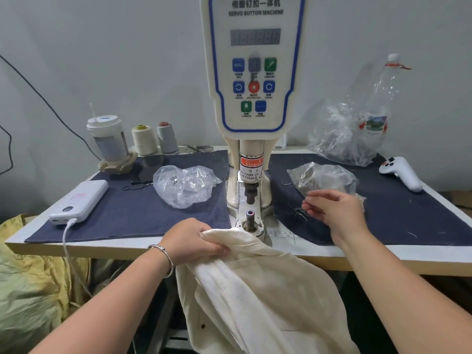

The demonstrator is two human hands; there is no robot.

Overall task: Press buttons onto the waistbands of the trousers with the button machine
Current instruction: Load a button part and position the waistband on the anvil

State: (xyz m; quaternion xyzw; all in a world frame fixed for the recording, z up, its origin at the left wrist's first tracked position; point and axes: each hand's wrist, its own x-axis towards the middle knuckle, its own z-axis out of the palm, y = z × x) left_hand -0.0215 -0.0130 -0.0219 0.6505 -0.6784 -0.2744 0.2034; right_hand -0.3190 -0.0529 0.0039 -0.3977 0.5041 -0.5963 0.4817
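Note:
Cream trousers (258, 284) hang over the table's front edge, their top lying just in front of the lower die (250, 218) of the white button machine (254, 72). My left hand (194, 238) grips a bunched fold of the trousers at the table edge. My right hand (334, 210) hovers over the dark cloth to the right of the machine, beside a clear bag of small metal parts (321, 178); its fingers are loosely curled. Whether they pinch anything is too small to tell. The punch (250, 194) is raised above the die.
On the left lie a second clear bag (184, 185), a white power bank (81, 200) with its cable, a phone, a lidded cup (108, 139) and two thread cones (144, 139). At the right are a plastic bottle (380, 103), another bag and a white controller (401, 172).

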